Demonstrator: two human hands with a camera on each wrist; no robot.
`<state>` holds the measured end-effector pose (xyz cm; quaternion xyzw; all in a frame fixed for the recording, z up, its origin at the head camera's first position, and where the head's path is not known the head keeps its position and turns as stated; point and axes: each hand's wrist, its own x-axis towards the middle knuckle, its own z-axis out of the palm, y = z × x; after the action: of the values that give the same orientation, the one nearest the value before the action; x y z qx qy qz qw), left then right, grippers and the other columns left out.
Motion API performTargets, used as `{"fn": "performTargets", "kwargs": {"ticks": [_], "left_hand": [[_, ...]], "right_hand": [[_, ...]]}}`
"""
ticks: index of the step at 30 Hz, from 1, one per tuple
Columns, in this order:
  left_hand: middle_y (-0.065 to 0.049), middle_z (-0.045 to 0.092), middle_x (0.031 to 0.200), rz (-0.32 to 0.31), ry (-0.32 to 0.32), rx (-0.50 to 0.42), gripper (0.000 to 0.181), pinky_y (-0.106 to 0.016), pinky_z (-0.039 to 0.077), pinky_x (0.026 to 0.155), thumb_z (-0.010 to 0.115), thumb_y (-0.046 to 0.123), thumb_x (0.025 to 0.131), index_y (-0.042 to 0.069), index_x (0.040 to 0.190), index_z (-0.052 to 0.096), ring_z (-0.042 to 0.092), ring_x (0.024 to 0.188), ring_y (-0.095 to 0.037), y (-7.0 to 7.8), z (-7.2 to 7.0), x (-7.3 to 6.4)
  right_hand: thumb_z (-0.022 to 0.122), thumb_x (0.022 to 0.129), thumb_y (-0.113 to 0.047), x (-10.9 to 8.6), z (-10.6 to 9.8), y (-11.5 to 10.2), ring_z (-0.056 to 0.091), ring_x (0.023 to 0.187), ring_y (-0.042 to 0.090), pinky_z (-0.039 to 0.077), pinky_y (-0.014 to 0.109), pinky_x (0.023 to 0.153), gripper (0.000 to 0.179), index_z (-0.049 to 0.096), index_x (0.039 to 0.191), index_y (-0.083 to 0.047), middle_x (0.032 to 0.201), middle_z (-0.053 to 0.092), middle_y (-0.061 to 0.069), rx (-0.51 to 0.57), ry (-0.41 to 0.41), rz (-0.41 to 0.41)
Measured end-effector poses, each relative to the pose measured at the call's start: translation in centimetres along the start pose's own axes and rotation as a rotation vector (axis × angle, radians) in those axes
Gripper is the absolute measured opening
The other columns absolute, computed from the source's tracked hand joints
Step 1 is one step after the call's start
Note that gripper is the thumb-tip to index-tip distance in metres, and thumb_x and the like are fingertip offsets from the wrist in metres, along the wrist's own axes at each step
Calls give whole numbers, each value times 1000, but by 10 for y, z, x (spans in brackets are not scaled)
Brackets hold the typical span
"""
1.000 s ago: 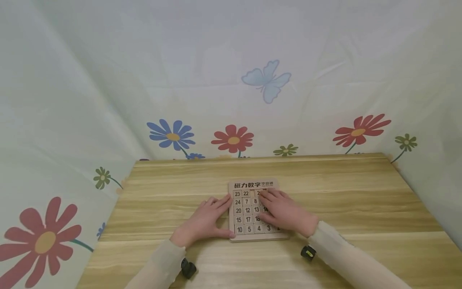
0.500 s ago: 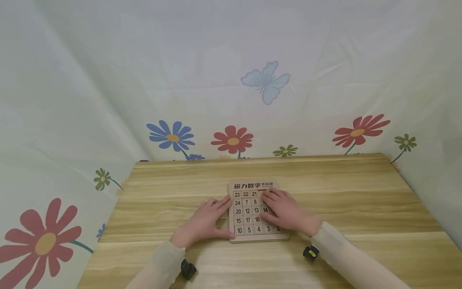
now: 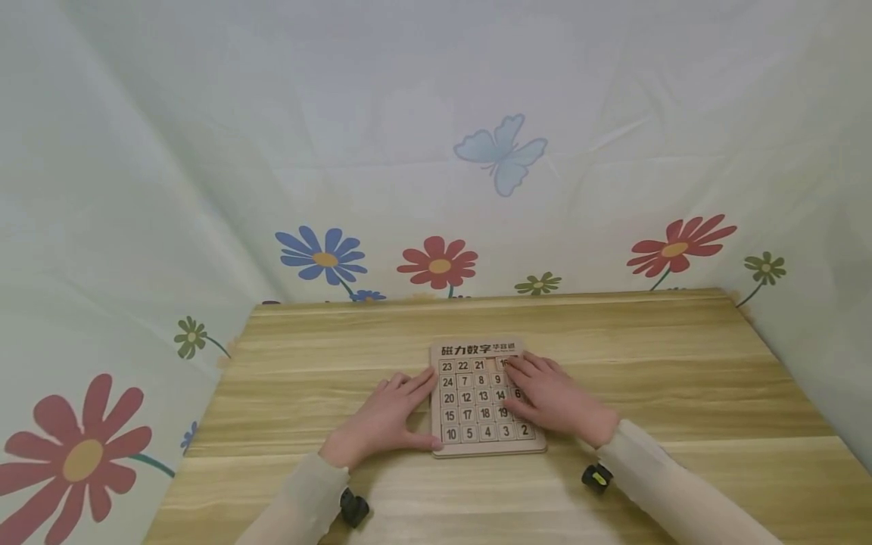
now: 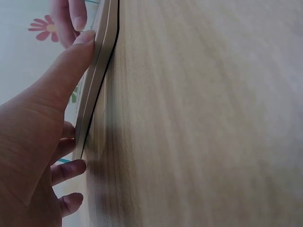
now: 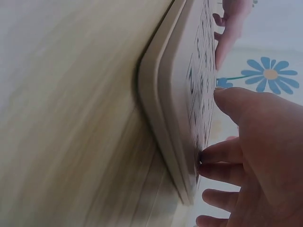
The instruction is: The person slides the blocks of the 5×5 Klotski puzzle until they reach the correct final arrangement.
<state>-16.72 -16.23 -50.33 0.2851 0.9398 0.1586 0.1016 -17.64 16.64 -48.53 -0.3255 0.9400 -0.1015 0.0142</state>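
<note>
Left hand (image 3: pixel 378 424) touches the flat, round-cornered board (image 3: pixel 487 450) of square tiles (image 3: pixel 484 396).

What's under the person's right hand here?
The right side of the number puzzle. A top-row tile and the 6 tile show partly. The right hand covers the right ends of rows two and four, hiding any numbers there.

The number board (image 3: pixel 489 449) looks matt, the wood-grained table (image 3: pixel 681 378) glossy.
</note>
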Motion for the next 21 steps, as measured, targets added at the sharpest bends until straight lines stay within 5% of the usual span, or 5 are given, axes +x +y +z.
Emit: {"fn": "performTargets", "kwargs": {"ticks": [10,21], "left_hand": [[1,26,172,-3,-2,5,118,-52,40,112,68,84,76,17,165,31,43,128,-19,0,1,1],[2,24,173,-3,-4,12,119,-56,36,117,68,84,76,18,166,29,43,132,-21,1,-1,0]], "right_hand": [[59,105,-43,11,2,-11,42,145,46,34,64,117,65,53,148,5,155,50,22,26,17,-49],[61,104,-41,-21,0,-2,43,143,48,33,65,118,62,55,147,3,153,53,21,-16,14,-10]]}}
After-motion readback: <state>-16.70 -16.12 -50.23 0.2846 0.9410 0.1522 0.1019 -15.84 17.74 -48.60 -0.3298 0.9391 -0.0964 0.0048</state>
